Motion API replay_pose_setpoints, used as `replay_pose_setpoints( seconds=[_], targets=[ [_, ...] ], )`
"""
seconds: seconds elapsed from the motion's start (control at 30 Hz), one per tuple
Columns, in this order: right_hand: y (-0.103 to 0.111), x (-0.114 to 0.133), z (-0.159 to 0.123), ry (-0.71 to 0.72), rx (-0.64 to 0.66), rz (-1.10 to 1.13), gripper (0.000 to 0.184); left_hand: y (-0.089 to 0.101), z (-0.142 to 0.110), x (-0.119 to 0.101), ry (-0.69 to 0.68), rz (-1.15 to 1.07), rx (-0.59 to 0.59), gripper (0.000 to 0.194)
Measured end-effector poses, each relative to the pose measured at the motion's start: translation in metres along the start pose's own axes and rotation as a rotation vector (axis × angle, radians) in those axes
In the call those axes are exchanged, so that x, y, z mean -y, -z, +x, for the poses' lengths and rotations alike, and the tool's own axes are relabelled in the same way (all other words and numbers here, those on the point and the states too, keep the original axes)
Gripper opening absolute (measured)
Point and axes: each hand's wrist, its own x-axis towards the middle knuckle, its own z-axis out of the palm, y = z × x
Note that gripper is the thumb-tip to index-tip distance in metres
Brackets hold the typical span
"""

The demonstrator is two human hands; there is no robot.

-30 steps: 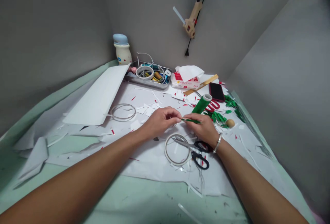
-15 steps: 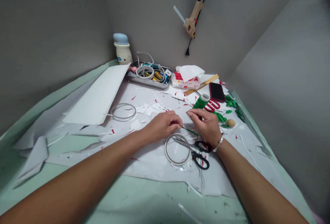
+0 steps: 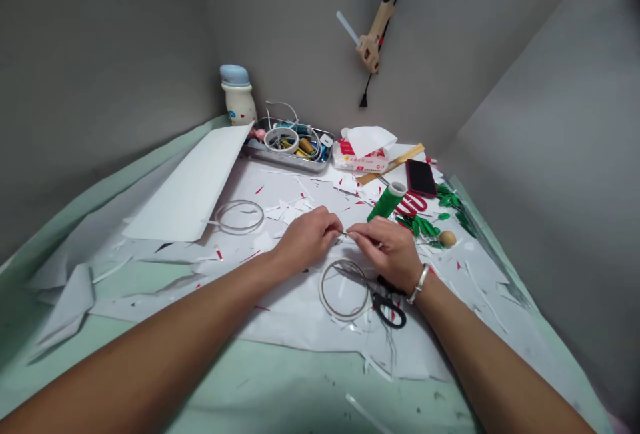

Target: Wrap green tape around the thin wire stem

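From where I stand, a thin dark strand (image 3: 343, 234) shows in the narrow gap between two sets of fingertips, its long axis running crosswise from one hand to the other. The left hand (image 3: 307, 239) pinches it from one side, and the right hand (image 3: 393, 253) has thumb and finger pressed together at its other end, so neither is nearer. Just beyond the right hand leans a green thread spool (image 3: 385, 204); nearer the person, a tape ring (image 3: 321, 292) lies with black-handled scissors (image 3: 394, 315) across it. Farther back, a tissue pack (image 3: 361, 162) bears red print and a recycling-style mark, its lettering too small to read. The bottle (image 3: 239, 104) has a blue badge, illegible from here; the phone (image 3: 421, 178) shows no readable brand.
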Motion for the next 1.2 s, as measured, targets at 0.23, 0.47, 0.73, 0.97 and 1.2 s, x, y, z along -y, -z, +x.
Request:
replay_pose_setpoints(
  seconds=[0.23,0.47,0.73,0.97,1.2],
  targets=[
    [0.002,-0.03,-0.002,-0.337,-0.088,0.139,0.018,0.004,-0.001,-0.013,-0.025,-0.321,0.149,0.011],
    [-0.008,-0.007,-0.004,-0.038,0.191,0.039,0.017,0.008,0.004,-0.006,0.166,-0.343,-0.104,0.016],
    [0.004,-0.011,0.0,-0.097,-0.067,0.05,0.018,0.0,-0.001,-0.005,-0.1,-0.077,0.1,0.015],
    [-0.002,-0.027,-0.004,-0.263,0.033,0.145,0.018,0.008,0.001,-0.013,0.108,-0.526,0.092,0.016],
    [-0.003,0.001,-0.002,0.06,0.145,-0.013,0.016,0.006,0.004,0.0,0.143,-0.208,-0.146,0.012]
  ],
)
